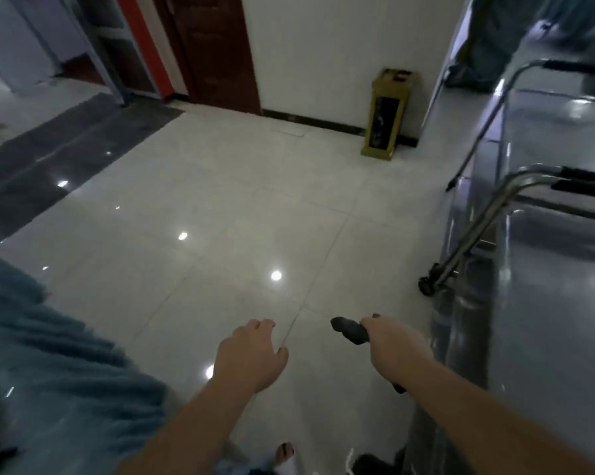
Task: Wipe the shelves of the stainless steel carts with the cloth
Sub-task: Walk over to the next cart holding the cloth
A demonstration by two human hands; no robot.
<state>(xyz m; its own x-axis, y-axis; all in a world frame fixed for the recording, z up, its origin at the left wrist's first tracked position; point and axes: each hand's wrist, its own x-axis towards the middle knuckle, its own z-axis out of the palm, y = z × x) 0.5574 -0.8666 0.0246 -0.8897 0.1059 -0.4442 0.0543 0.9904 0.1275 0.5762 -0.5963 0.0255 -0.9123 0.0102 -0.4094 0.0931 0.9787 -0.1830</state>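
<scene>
Right hand [392,347] curled round black cart handle [349,331] – firm grip. Left hand [251,354] hovering over tiled floor [220,200], fingers loose, holding nothing. Steel carts [546,303] nested along right edge. Blue cloth [49,354] at lower left – blurred.

The floor [254,207] is pale tile, glossy, mirroring ceiling lights. Far left lies a dark matt mat [66,149]. The carts [546,269] on the right are smooth, shiny metal with black matt grips [584,180]. The far door [213,46] looks like dark wood. Near left, blue cloth [49,354] looks fuzzy.
</scene>
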